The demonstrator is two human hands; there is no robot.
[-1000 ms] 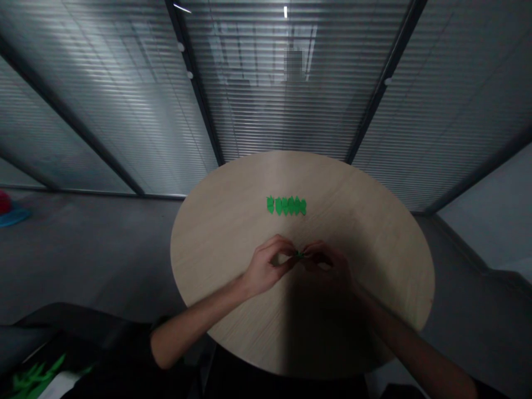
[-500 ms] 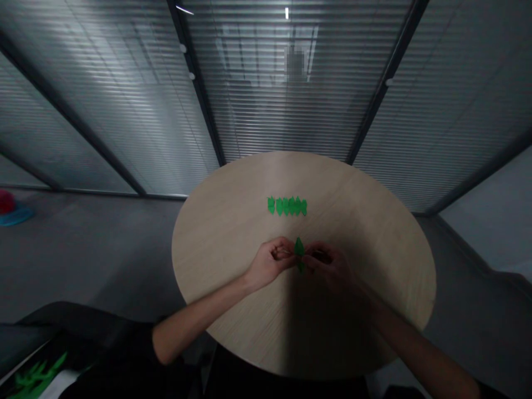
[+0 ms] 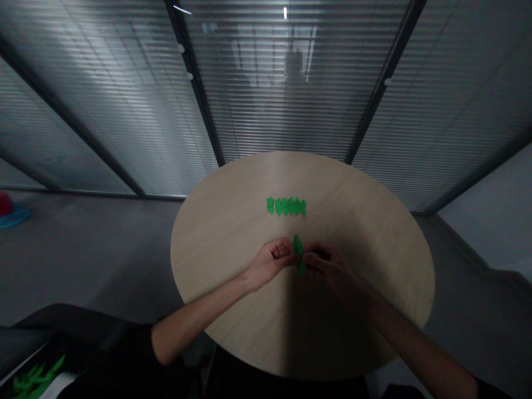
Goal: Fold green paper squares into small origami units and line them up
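Note:
A thin, pointed green piece (image 3: 297,244), leaf-shaped and perhaps of folded paper, stands roughly upright between my two hands over the round table (image 3: 224,221). My left hand (image 3: 272,260) pinches its left side with thumb and fingers. From the other side, my right hand (image 3: 332,269) closes on its edge, its fingertips partly in shadow. Fingers cover the middle of the piece. Just beyond the hands lies a row of several similar green pieces (image 3: 290,206), packed side by side, the leftmost slightly apart from the others.
At the lower left, more green pieces (image 3: 39,379) lie in a dark place beside something white (image 3: 60,385). A red and blue object (image 3: 12,213) sits on the floor at far left. Glass panels with blinds (image 3: 282,122) rise behind the table.
The green piece has turned a little between my fingers and now looks narrower and longer, its tip leaning left. Both hands stay in nearly the same place.

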